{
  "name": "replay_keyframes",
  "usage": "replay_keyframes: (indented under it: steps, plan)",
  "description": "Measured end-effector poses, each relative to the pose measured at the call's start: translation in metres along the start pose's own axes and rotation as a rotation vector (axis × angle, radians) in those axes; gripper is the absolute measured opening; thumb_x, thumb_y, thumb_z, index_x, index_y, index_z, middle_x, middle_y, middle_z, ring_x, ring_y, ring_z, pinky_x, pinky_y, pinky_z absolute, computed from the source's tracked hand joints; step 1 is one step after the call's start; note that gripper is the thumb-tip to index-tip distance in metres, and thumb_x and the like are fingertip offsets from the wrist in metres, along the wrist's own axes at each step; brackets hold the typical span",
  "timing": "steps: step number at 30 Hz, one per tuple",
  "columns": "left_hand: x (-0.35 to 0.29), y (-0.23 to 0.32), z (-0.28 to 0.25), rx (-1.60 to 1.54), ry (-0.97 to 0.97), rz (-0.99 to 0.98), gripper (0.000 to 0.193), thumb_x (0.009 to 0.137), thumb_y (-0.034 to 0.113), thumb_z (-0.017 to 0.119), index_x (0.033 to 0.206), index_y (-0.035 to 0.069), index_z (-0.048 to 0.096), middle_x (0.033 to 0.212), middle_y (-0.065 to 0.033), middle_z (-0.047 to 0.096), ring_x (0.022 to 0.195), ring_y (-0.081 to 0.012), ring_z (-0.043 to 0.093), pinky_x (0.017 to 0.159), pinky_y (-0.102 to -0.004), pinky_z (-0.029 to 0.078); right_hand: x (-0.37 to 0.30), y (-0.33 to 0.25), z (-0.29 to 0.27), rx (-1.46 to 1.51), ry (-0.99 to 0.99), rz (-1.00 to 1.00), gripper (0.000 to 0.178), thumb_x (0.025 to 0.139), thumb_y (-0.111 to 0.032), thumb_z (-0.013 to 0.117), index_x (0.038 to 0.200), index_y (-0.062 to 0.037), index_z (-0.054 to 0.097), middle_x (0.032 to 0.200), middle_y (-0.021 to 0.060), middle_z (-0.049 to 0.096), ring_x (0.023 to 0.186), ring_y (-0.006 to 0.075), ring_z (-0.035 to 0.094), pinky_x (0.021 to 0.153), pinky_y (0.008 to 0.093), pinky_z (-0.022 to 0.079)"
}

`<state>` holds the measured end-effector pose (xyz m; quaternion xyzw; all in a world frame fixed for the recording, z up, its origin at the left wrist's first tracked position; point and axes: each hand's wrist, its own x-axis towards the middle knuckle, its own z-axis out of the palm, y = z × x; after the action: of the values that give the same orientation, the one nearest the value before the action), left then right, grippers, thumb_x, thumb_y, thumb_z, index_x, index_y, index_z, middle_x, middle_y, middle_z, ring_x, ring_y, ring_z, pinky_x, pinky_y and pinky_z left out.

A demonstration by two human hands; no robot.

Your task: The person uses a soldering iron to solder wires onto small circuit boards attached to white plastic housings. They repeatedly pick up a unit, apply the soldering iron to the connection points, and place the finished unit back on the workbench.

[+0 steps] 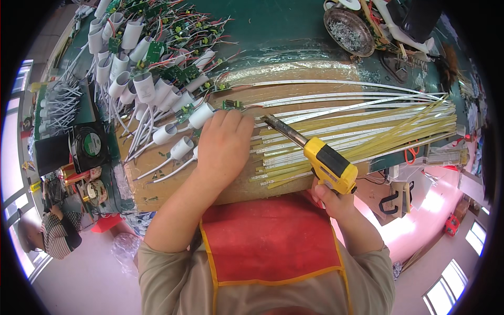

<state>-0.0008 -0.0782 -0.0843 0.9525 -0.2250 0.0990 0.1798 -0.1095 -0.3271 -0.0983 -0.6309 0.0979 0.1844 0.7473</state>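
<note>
My right hand (332, 198) grips the handle of a yellow and black soldering gun (332, 164), its dark metal tip pointing up and left. Below that tip lie the left ends of white LED strips (310, 132) fanned across the board. My left hand (228, 140) is closed with its fingers bent down at those strip ends; what they pinch is hidden beneath them. Just beyond its fingertips sits a small green circuit board (231, 105) with a thin red wire. A white plastic sleeve (201, 115) with a cable lies against my left hand.
Several white sleeves (144, 87) with circuit boards and wires are heaped at the left. A black fan (90, 147) stands beyond the table's left part. A round metal dish (348, 32) of scraps sits at the back right. Another person (55, 231) is at the far left.
</note>
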Motion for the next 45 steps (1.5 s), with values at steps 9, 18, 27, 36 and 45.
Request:
replay_keyframes:
  steps: [9, 18, 27, 36, 45]
  plan:
    - [0.0, 0.001, -0.001, 0.009, 0.005, 0.006, 0.021, 0.075, 0.003, 0.059, 0.096, 0.004, 0.063, 0.089, -0.01, 0.06, 0.084, -0.0293, 0.057, 0.074, -0.0399, 0.048, 0.001, -0.003, 0.002, -0.025, -0.001, -0.025, 0.025, 0.086, -0.016, 0.071, 0.101, -0.0028, 0.057, 0.074, 0.001, 0.059, 0.062, 0.0081, 0.054, 0.056, 0.0239, 0.044]
    - [0.001, 0.001, -0.001, 0.009, 0.011, 0.0, 0.016, 0.077, 0.006, 0.062, 0.093, 0.006, 0.063, 0.087, -0.0083, 0.059, 0.082, -0.0284, 0.056, 0.072, -0.0389, 0.048, 0.001, -0.001, 0.002, -0.027, 0.011, -0.019, 0.025, 0.085, -0.013, 0.07, 0.103, -0.002, 0.057, 0.075, 0.0019, 0.059, 0.062, 0.0084, 0.055, 0.055, 0.0239, 0.045]
    - [0.003, 0.002, 0.001, -0.043, 0.06, -0.011, 0.012, 0.078, 0.007, 0.066, 0.09, 0.007, 0.063, 0.088, -0.0076, 0.062, 0.081, -0.0283, 0.057, 0.071, -0.0387, 0.048, 0.002, -0.004, 0.003, -0.015, 0.017, -0.022, 0.026, 0.085, -0.012, 0.07, 0.105, -0.0013, 0.057, 0.074, 0.0025, 0.06, 0.061, 0.0086, 0.055, 0.054, 0.0237, 0.046]
    - [-0.001, -0.001, 0.007, -0.163, 0.135, -0.106, 0.008, 0.079, 0.006, 0.066, 0.087, 0.006, 0.065, 0.09, -0.0102, 0.064, 0.083, -0.0301, 0.06, 0.073, -0.0393, 0.049, 0.002, -0.003, 0.004, -0.028, 0.022, -0.046, 0.029, 0.086, -0.013, 0.07, 0.108, -0.0006, 0.056, 0.074, 0.0024, 0.06, 0.06, 0.0081, 0.055, 0.054, 0.0232, 0.045]
    - [0.007, 0.004, 0.006, -0.28, 0.086, -0.191, 0.011, 0.077, 0.004, 0.065, 0.087, 0.005, 0.062, 0.087, -0.0104, 0.06, 0.084, -0.0306, 0.057, 0.076, -0.0411, 0.047, 0.001, -0.002, 0.003, -0.037, 0.029, -0.02, 0.027, 0.085, -0.012, 0.07, 0.107, -0.0011, 0.057, 0.075, 0.002, 0.06, 0.062, 0.0077, 0.055, 0.055, 0.0233, 0.045]
